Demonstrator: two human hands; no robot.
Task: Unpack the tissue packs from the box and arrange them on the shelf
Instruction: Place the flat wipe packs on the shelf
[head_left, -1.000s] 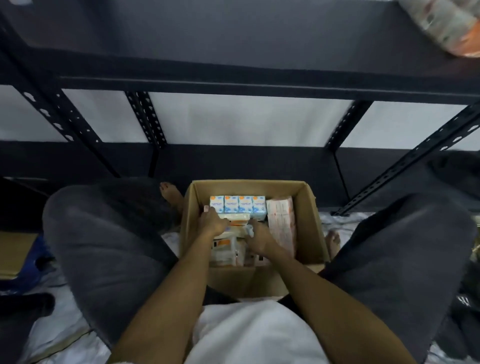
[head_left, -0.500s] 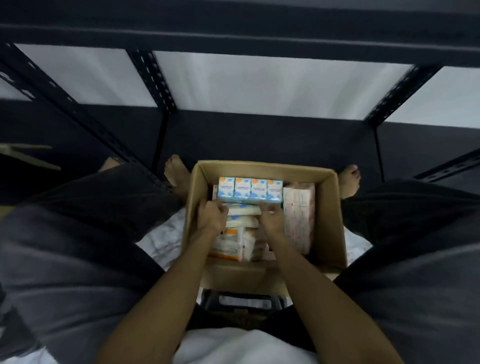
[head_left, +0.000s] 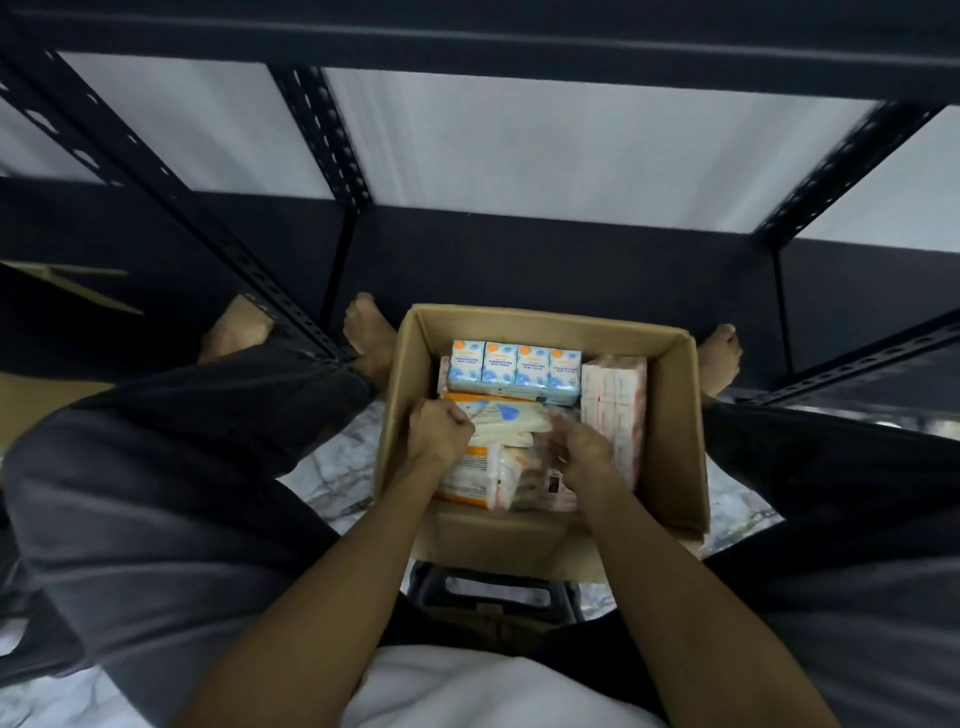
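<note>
Open brown box (head_left: 680, 415) is sitting on the floor before the black shelf (head_left: 467, 47). Four blue-and-white packs (head_left: 514, 370) are standing in a row at its far wall, pink packs (head_left: 615, 410) lining the right side. Orange-trimmed packs (head_left: 498, 421) are lying stacked in the middle.

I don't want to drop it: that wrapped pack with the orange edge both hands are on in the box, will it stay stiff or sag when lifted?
The orange-edged pack looks film-wrapped and soft, so it will probably sag. It is probably light, and the glossy wrap may be slippery.
</note>
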